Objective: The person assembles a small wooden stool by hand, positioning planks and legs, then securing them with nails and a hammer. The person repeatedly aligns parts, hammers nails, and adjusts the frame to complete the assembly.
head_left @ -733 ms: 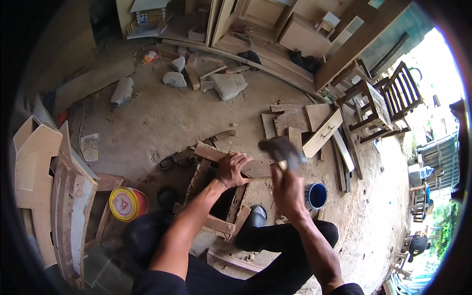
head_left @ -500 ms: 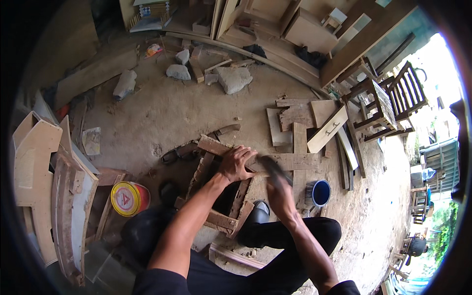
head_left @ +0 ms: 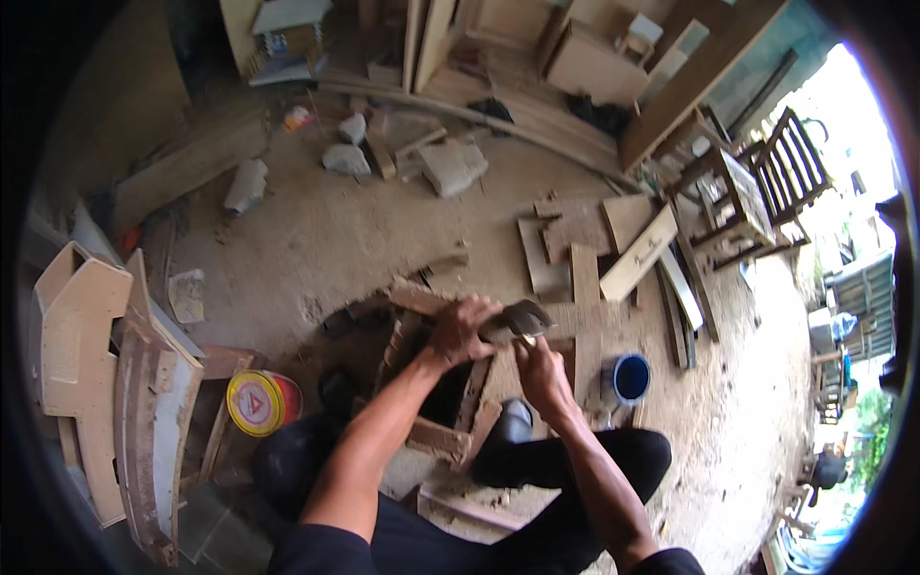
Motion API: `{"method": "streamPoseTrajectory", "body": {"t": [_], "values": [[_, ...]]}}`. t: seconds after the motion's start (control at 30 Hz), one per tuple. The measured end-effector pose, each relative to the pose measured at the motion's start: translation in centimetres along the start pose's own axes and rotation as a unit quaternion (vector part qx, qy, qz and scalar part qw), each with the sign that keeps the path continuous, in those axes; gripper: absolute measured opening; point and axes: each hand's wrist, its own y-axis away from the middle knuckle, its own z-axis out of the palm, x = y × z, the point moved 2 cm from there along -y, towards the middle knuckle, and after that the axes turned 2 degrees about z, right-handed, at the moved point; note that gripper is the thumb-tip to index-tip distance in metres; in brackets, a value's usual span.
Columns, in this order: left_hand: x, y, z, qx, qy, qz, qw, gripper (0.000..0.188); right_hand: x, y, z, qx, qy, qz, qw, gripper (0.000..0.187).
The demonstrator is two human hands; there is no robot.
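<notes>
We seem to be hammering: our right hand (head_left: 544, 372) grips the hammer (head_left: 525, 317); our left hand (head_left: 463, 331) lies half-spread on the wooden frame (head_left: 439, 437) near our shoes (head_left: 516, 420), its grip unclear. Another blow would call for careful aim.

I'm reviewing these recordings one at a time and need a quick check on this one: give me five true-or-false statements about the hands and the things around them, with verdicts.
1. The right hand holds a hammer. True.
2. The left hand is lifted well clear of the wooden frame. False: it rests on the frame.
3. The blue bucket stands to the right of the frame. True.
4. The yellow-lidded pail stands between the frame and the blue bucket. False: it is to the left of the frame.
5. A pale block lies beyond the frame. True.
</notes>
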Motion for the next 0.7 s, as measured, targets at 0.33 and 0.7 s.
{"method": "streamPoseTrajectory", "body": {"t": [0.33,0.7], "values": [[-4.3,-1.4,-1.5,-0.156,0.069,0.124,0.978,0.067,-2.3,0.8,-8.3,0.184,-0.151,-0.121,0.964,0.026],[-3.6,-2.6,-2.7,-0.139,0.152,0.104,0.973,0.055,-3.1,0.8,-5.6,0.061,-0.094,-0.039,0.993,0.025]]}}
